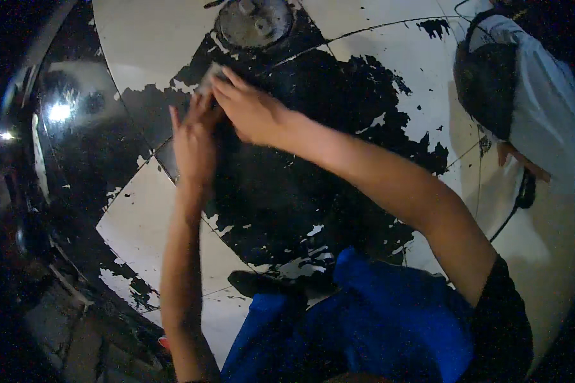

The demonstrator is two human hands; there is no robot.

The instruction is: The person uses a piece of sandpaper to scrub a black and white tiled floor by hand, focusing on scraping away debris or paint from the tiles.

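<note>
My left hand [198, 143] and my right hand [252, 115] meet low over the black-stained floor [268, 198]. At their fingertips is a small pale grey piece [211, 75], blurred and mostly covered, so its kind is unclear. The fingers of my right hand press together over the piece and overlap those of my left. My left fingers bunch against it from the near side, while one outer finger sticks out to the left. Just beyond the hands lies a round, dark grey metal disc [246, 37] with raised lumps on top.
At the right, another person in a pale garment [546, 102] is close by, one hand [514, 159] near a black handheld object [526, 189] with a cable. A glossy dark curved surface [70, 134] reflects light at the left. My blue-clothed legs [390, 306] are below.
</note>
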